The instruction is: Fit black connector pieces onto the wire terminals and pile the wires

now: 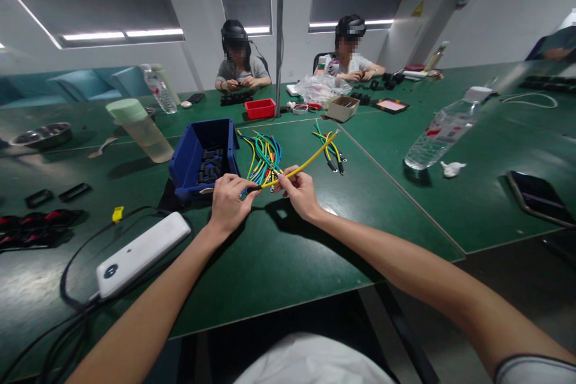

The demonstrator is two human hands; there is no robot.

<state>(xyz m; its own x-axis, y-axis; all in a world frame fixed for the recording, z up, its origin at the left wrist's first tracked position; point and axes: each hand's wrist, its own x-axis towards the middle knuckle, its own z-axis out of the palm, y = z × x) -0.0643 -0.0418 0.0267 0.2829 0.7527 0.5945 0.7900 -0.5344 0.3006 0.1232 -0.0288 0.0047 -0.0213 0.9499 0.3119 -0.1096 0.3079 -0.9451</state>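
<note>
Leftmost on the green worktop (pixel 270 264) lies a white power bank (pixel 141 253) with its black cable, and behind it a blue bin (pixel 203 157) of small black parts. Just right of the bin, the left hand (pixel 229 201) has its fingers pressed together in a pinch on the near end of a yellow wire (pixel 306 163), right beside a bundle of coloured wires (pixel 263 159) on the worktop. The right hand (pixel 299 192) pinches the same wire a little further along, and the free length rises up and to the right toward a smaller clutch of wires (pixel 332 153). To handle it well, I judge both pinches should stay close to the end, keeping it clear of the bundle. Farther right stands a water bottle (pixel 438 135), then a dark phone (pixel 535 197).
</note>
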